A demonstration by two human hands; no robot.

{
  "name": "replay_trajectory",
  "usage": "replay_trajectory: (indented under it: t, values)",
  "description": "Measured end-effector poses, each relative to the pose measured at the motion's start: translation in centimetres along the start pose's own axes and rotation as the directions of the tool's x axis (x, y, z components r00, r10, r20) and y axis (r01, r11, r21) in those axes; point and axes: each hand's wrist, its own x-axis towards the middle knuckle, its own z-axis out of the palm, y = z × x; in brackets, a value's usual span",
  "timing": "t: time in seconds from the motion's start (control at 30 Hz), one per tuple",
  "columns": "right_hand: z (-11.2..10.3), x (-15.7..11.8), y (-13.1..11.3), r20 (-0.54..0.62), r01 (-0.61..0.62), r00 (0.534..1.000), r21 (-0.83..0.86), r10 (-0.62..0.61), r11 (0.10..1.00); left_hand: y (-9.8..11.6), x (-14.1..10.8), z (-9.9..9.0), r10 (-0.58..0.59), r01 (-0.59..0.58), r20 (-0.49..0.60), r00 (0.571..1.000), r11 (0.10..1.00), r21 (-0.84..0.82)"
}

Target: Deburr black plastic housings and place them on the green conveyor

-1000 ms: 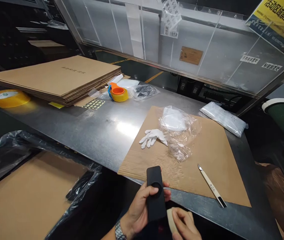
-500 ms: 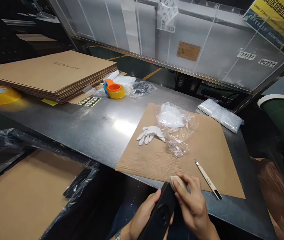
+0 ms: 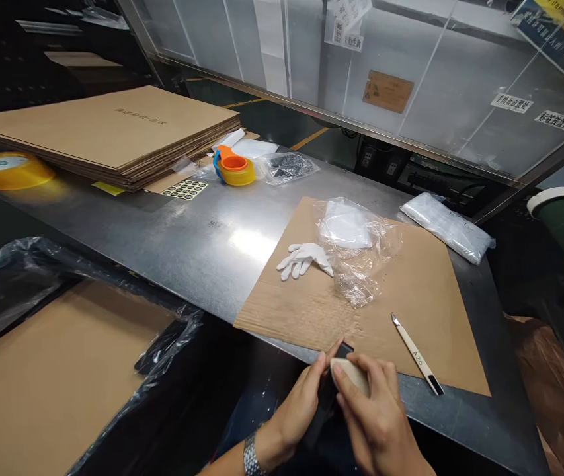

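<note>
At the bottom centre of the frame, the left hand (image 3: 294, 413) is wrapped around the side of a long black object (image 3: 320, 416), its thumb and fingertips close together near the upper end. How far its fingers curl behind is hidden. The black object stands tilted, edge toward the camera; only its dark tip and a narrow strip show between the hands, and its lower end is lost in the dark.

Just right of it, the right hand (image 3: 381, 420) pinches a pale, rounded pad (image 3: 354, 375) between thumb and bent fingers, holding it against or right beside the object's upper end; actual contact is hard to make out. The fingers cover part of the pad. A metal-band watch (image 3: 250, 455) on the left wrist is partly turned away, its face out of sight.

Right of centre, a cardboard sheet (image 3: 410, 284) lies on the metal table (image 3: 202, 264). On it are a white glove (image 3: 304, 259), partly under or against a crumpled clear bag (image 3: 358, 284) whose white contents cannot be identified, and a pen-like tool (image 3: 418, 357) marked A26. A white plastic-wrapped packet (image 3: 447, 225) sits at the sheet's upper right corner.

At upper left, a cardboard stack (image 3: 108, 132) is cut off by the frame edge, as is the yellow tape roll (image 3: 11, 170) beside it.
</note>
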Motion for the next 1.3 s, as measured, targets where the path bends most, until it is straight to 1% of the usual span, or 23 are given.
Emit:
replay_trajectory:
  t: [0.07,0.13,0.17,0.23,0.3,0.33,0.43,0.5,0.57,0.6,0.63,0.67,0.77,0.83,0.93,1.0,1.03,1.07,1.13,1.17,1.2,1.23,1.3]
  values:
    - [0.1,0.7,-0.1,-0.032,-0.093,0.995,-0.070,0.091,0.993,-0.1,0.1,0.2,0.100,-0.095,-0.057,0.993,0.993,0.070]
    - [0.3,1.3,-0.3,-0.050,-0.170,0.985,-0.106,0.165,0.980,-0.1,0.3,0.4,0.124,-0.117,-0.081,0.989,0.990,0.079]
    - [0.5,1.3,-0.5,-0.040,-0.176,0.984,-0.112,0.173,0.978,-0.1,0.4,0.4,0.099,-0.095,-0.077,0.992,0.994,0.047]
    - [1.3,1.0,-1.4,-0.006,-0.135,0.991,-0.099,0.135,0.986,0.3,0.6,0.3,-0.024,0.021,-0.048,0.999,0.998,-0.056]
    - [2.3,0.0,-2.4,-0.005,-0.099,0.995,-0.066,0.099,0.993,0.7,0.8,0.1,-0.165,0.162,0.002,0.986,0.969,-0.186]
    - [2.8,-0.7,-2.9,-0.018,-0.098,0.995,-0.049,0.097,0.994,0.9,0.9,0.1,-0.205,0.205,0.024,0.978,0.948,-0.243]
    - [4.0,-2.7,-4.0,-0.054,-0.139,0.989,-0.011,0.138,0.990,1.0,1.0,-0.1,-0.214,0.242,0.114,0.970,0.890,-0.387]
    - [4.4,-3.6,-4.1,-0.059,-0.167,0.984,0.023,0.168,0.986,0.6,1.0,-0.1,-0.247,0.332,0.242,0.938,0.840,-0.429]
    - [4.4,-4.1,-3.8,-0.069,-0.195,0.978,0.049,0.198,0.980,0.1,1.1,-0.2,-0.320,0.471,0.381,0.867,0.774,-0.422]
    - [4.3,-4.2,-3.6,-0.080,-0.210,0.974,0.054,0.213,0.976,0.0,1.1,-0.2,-0.343,0.518,0.424,0.838,0.744,-0.422]
    - [4.2,-4.3,-3.4,-0.095,-0.222,0.969,0.054,0.227,0.973,-0.1,1.2,-0.2,-0.344,0.535,0.444,0.827,0.724,-0.436]
    - [4.1,-4.4,-3.2,-0.116,-0.233,0.964,0.056,0.238,0.971,0.0,1.3,-0.2,-0.325,0.524,0.443,0.836,0.713,-0.466]
    - [4.4,-4.8,-3.3,-0.181,-0.249,0.948,0.086,0.260,0.965,0.5,1.5,-0.1,-0.255,0.444,0.387,0.886,0.704,-0.554]
    - [5.2,-5.2,-3.9,-0.199,-0.263,0.939,0.108,0.280,0.959,0.8,1.5,0.1,-0.260,0.407,0.322,0.910,0.703,-0.583]
    - [6.6,-5.8,-4.3,-0.204,-0.296,0.928,0.110,0.313,0.949,1.2,1.5,0.4,-0.333,0.410,0.242,0.911,0.677,-0.611]
    - [6.9,-6.1,-3.7,-0.236,-0.246,0.938,0.071,0.256,0.967,1.4,1.4,0.1,-0.357,0.405,0.207,0.911,0.675,-0.617]
    - [6.8,-6.2,-3.0,-0.252,-0.202,0.946,0.032,0.203,0.979,1.5,1.4,0.0,-0.337,0.367,0.170,0.926,0.699,-0.614]
    - [6.5,-6.1,-2.0,-0.263,-0.149,0.955,-0.015,0.140,0.989,1.6,1.3,-0.3,-0.287,0.290,0.104,0.952,0.744,-0.602]
    - [5.6,-5.7,0.3,-0.257,-0.091,0.964,-0.091,0.065,0.992,1.9,1.1,-0.6,-0.111,0.060,-0.070,0.991,0.857,-0.512]
    - [5.1,-5.4,1.6,-0.244,-0.108,0.967,-0.106,0.079,0.989,2.0,1.0,-0.7,-0.012,-0.047,-0.133,0.991,0.900,-0.434]
    - [4.7,-4.9,2.8,-0.232,-0.151,0.965,-0.109,0.122,0.983,2.1,0.8,-0.8,0.064,-0.118,-0.163,0.985,0.931,-0.346]
    - [4.5,-4.4,4.1,-0.224,-0.208,0.958,-0.107,0.180,0.972,2.1,0.6,-0.8,0.107,-0.147,-0.164,0.981,0.955,-0.259]
    - [4.4,-3.2,6.3,-0.219,-0.319,0.932,-0.109,0.290,0.942,2.0,0.1,-0.8,0.095,-0.110,-0.111,0.989,0.985,-0.133]
